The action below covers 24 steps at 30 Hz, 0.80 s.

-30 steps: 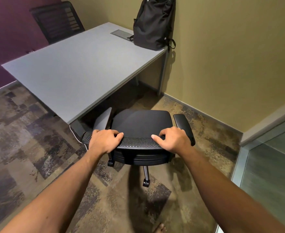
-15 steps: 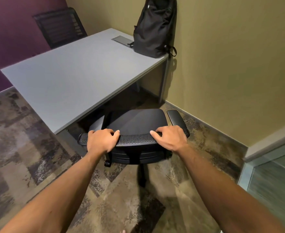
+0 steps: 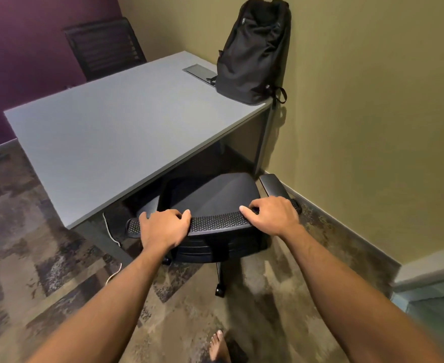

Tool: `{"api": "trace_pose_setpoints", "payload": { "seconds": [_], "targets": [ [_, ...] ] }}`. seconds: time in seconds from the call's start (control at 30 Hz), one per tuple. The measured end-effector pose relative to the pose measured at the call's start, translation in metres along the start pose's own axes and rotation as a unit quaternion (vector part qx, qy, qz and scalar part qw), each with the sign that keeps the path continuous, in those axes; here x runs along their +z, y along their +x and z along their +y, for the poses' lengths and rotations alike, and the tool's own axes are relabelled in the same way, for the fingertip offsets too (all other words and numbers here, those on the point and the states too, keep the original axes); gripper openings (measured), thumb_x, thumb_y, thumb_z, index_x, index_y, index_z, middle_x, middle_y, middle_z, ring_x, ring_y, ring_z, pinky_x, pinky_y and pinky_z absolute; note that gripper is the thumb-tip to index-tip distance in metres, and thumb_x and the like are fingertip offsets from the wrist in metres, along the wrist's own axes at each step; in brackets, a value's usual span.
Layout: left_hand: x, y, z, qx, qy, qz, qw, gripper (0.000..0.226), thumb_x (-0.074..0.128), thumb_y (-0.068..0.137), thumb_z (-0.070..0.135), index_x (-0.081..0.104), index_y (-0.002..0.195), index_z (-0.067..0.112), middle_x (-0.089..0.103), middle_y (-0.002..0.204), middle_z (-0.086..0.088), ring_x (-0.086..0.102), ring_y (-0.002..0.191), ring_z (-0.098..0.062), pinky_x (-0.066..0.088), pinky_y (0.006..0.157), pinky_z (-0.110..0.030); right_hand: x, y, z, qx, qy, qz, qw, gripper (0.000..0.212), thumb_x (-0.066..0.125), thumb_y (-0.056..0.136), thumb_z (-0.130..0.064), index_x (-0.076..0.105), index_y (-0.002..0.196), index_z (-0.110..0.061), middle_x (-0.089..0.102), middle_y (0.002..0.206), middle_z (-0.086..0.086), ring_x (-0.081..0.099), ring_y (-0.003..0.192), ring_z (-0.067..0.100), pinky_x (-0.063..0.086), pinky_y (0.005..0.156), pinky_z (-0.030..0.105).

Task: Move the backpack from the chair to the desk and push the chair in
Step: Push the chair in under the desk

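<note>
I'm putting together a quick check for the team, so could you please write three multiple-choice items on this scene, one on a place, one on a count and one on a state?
1. Where is the backpack?
A. On the chair seat
B. On the desk's far corner, against the wall
C. On the floor

2. How many hands are on the chair?
A. None
B. One
C. Two

3. How far is the chair in?
A. Seat front under the desk edge, back still outside
B. Wholly clear of the desk
C. Tipped over on the floor

Answers:
1 B: it stands upright on the desk by the yellow wall.
2 C: the left hand and the right hand both grip the top of the backrest.
3 A: the desk edge hides the seat's front.
</note>
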State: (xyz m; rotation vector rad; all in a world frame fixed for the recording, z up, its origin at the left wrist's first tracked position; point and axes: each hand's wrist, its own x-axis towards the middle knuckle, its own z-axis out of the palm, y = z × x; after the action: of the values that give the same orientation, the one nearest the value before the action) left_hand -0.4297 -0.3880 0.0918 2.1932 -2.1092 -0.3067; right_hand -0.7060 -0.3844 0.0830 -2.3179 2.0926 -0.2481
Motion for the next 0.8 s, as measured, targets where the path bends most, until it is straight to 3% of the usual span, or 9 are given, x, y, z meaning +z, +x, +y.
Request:
{"api": "trace_pose_setpoints", "payload": {
  "seconds": [0.13, 0.27, 0.5, 0.7, 0.8],
  "targets": [
    [0.003, 0.02, 0.024, -0.012, -0.01, -0.013, 1.0, 0.064, 0.017, 0.089, 0.059, 0.071, 0.074, 0.029, 0.054, 0.065, 0.008, 0.047, 0.072, -0.015, 0.031, 0.104, -0.049, -0.004, 0.027, 0.026, -0.008, -0.014, 0.012, 1.0, 0.064, 0.026, 0.086, -0.071, 0.072, 0.081, -0.027, 0.071, 0.075, 0.001, 0.064, 0.075, 0.028, 0.04, 0.059, 0.034],
    [0.008, 0.036, 0.046, -0.025, -0.021, -0.011, 0.999, 0.065, 0.015, 0.087, 0.059, 0.066, 0.064, 0.026, 0.051, 0.057, 0.007, 0.05, 0.07, -0.016, 0.031, 0.099, -0.047, -0.007, 0.051, 0.05, -0.014, -0.016, 0.01, 1.0, 0.061, 0.029, 0.087, -0.067, 0.073, 0.083, -0.025, 0.072, 0.075, 0.003, 0.065, 0.076, 0.03, 0.046, 0.061, 0.035],
    [0.007, 0.062, 0.086, -0.07, -0.016, -0.007, 0.997, 0.065, 0.016, 0.089, 0.06, 0.07, 0.07, 0.027, 0.044, 0.053, 0.011, 0.048, 0.069, -0.013, 0.031, 0.103, -0.047, -0.009, 0.101, 0.089, -0.069, -0.022, 0.004, 0.997, 0.056, 0.033, 0.089, -0.065, 0.074, 0.088, -0.027, 0.073, 0.081, 0.002, 0.066, 0.08, 0.029, 0.045, 0.063, 0.035],
    [0.01, 0.079, 0.115, -0.075, -0.03, 0.005, 0.997, 0.066, 0.015, 0.09, 0.061, 0.072, 0.082, 0.03, 0.067, 0.074, 0.006, 0.06, 0.081, -0.014, 0.033, 0.103, -0.046, -0.007, 0.138, 0.124, -0.118, -0.005, -0.005, 0.993, 0.059, 0.031, 0.09, -0.064, 0.072, 0.081, -0.023, 0.072, 0.076, -0.001, 0.066, 0.075, 0.026, 0.042, 0.06, 0.034],
    [0.013, 0.084, 0.125, -0.056, -0.023, 0.032, 0.998, 0.061, 0.02, 0.093, 0.061, 0.073, 0.086, 0.031, 0.068, 0.075, 0.008, 0.061, 0.079, -0.012, 0.039, 0.092, -0.042, -0.009, 0.158, 0.138, -0.146, 0.002, -0.015, 0.989, 0.061, 0.029, 0.091, -0.063, 0.07, 0.077, -0.021, 0.071, 0.073, 0.0, 0.065, 0.073, 0.026, 0.039, 0.059, 0.034]
  ]
}}
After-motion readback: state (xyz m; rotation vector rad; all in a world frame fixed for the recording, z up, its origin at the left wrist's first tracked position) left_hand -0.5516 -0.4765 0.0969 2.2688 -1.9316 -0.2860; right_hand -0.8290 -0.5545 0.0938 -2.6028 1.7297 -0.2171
